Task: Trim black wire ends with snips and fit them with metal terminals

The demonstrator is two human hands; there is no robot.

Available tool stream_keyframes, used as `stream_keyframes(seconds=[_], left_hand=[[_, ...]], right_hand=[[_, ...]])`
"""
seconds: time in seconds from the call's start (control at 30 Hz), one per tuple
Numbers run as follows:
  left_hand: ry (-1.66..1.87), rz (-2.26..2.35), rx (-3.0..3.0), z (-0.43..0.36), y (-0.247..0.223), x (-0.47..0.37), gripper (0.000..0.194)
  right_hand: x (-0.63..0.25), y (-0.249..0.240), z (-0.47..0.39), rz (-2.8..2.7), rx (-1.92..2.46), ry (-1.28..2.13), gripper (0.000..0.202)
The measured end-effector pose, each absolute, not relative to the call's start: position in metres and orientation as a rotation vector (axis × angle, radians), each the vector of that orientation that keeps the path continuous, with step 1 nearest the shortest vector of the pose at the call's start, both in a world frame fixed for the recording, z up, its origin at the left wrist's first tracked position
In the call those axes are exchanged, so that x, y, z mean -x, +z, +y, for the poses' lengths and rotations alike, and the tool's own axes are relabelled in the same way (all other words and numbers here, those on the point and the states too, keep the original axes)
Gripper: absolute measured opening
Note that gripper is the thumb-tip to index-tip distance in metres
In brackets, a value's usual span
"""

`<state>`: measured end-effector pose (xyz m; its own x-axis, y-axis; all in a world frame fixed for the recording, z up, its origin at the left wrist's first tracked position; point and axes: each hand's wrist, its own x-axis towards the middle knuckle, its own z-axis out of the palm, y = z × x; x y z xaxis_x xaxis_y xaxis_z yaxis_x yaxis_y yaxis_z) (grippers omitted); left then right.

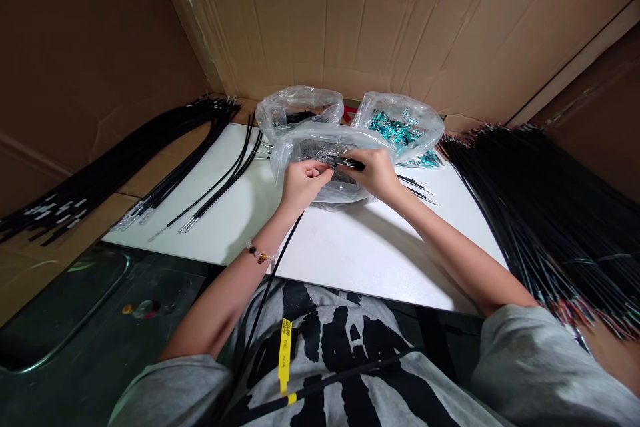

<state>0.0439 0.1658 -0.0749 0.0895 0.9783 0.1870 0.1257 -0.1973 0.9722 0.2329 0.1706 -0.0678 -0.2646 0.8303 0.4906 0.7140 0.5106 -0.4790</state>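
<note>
My left hand (306,180) is closed in a pinch on the end of a thin black cable (286,244). From there the cable runs down past my wrist toward my lap. My right hand (373,172) is closed around a slim black tool with narrow tips (350,162), which looks like tweezers. Its tips point left, close to the cable end at my left fingertips; whether they touch I cannot tell. Both hands are over an open clear plastic bag (320,137) full of small grey pieces (313,149), too small to name.
Behind are a clear bag with black parts (299,117) and another with teal pieces (395,128). Black cables (150,140) lie left on the white board (340,257); a big cable bundle (555,207) lies right. Cardboard walls (320,20) surround the board. A yellow tag (285,353) hangs near my lap.
</note>
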Motion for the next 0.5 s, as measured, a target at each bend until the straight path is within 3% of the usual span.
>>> stream_keyframes(seconds=[0.27,0.37,0.5], left_hand=[[1.236,1.141,-1.438,0.165,-0.072,-0.042,0.013],[1.239,1.137,-1.429,0.164,-0.071,-0.042,0.013],[1.241,1.121,-1.432,0.163,-0.07,-0.042,0.014]], right_hand=[[-0.239,-0.062,0.173,-1.953,1.336,0.192,0.028],[-0.237,-0.058,0.173,-1.912,1.357,0.276,0.023],[-0.229,-0.059,0.17,-1.906,1.336,0.454,0.032]])
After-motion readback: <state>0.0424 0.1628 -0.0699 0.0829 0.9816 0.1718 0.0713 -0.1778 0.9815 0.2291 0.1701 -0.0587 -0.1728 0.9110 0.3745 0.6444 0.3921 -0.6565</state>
